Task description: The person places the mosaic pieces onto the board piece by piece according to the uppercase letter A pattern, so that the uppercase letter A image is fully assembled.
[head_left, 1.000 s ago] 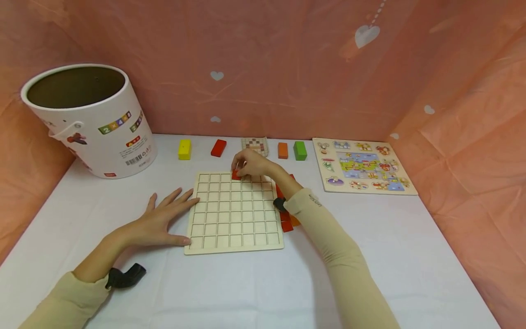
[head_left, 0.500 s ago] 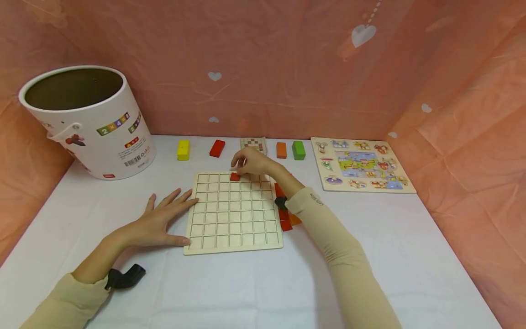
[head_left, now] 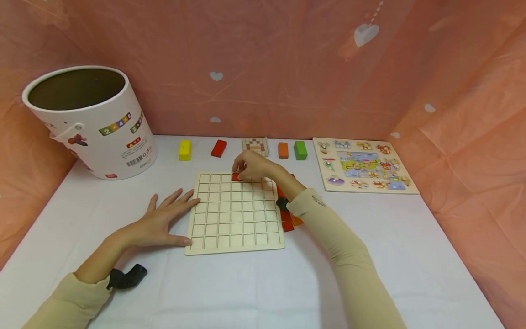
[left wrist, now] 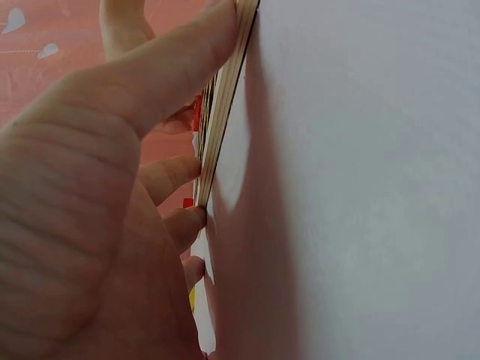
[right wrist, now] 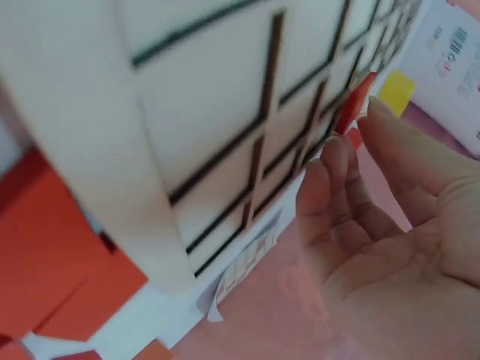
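A red tile (head_left: 236,177) is being pinched by the right hand (head_left: 255,165) at the far row of the wooden grid board (head_left: 223,217). The board's left edge is being touched by the left hand (head_left: 158,225), fingers spread wide.

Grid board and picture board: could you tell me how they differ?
The grid board is pale and ruled into squares; the picture board carries colourful pictures. The left hand touches the grid board; no hand touches the picture board. Both are flat and lie on the white cloth.
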Demonstrator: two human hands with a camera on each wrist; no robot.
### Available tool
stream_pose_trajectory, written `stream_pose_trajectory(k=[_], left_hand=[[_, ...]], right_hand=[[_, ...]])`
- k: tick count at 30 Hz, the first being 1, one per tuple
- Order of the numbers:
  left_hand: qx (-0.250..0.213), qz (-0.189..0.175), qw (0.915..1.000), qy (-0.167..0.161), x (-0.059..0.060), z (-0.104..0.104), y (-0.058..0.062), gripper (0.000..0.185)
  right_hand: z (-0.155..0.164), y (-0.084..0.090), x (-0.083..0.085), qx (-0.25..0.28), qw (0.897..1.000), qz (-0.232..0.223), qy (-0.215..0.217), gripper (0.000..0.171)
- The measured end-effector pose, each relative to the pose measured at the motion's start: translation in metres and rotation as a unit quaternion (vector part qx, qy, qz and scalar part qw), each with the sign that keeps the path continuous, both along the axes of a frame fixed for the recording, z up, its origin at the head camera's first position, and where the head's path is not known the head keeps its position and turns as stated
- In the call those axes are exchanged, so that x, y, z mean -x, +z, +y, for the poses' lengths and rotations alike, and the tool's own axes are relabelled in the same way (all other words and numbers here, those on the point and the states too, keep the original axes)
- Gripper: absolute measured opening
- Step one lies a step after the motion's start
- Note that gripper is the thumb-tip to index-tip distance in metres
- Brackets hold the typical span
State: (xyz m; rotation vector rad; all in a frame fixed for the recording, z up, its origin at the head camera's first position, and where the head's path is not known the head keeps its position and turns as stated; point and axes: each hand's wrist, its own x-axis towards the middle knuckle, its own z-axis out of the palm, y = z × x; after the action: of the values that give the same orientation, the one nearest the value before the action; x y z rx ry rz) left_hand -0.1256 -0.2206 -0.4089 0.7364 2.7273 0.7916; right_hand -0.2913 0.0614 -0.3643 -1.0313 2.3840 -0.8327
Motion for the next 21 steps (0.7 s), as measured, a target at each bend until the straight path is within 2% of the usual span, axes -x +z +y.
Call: stream_pose_trajectory(k=[9, 12, 16, 21], left_hand=[[0.001, 0.000, 1.0000, 0.001, 0.001, -0.001, -0.002, 0.102], [0.001, -0.002, 1.0000, 0.001, 0.001, 0.000, -0.002, 0.102], [0.002, -0.003, 1.0000, 0.002, 0.000, 0.000, 0.000, 0.102], [0.002, -0.011, 0.9999, 0.002, 0.000, -0.001, 0.001, 0.102]], right_hand=[[-0.006, -0.003, -0.002, -0.022, 1.000, 0.013, -0.010, 0.014], [0.000, -0.001, 0.000, -0.008, 1.000, 0.015, -0.008, 0.014], [0.027, 0.002, 0.008, 0.017, 1.000, -0.001, -0.013, 0.019], [0.080, 0.006, 0.013, -0.006, 0.998, -0.063, -0.012, 0.030]])
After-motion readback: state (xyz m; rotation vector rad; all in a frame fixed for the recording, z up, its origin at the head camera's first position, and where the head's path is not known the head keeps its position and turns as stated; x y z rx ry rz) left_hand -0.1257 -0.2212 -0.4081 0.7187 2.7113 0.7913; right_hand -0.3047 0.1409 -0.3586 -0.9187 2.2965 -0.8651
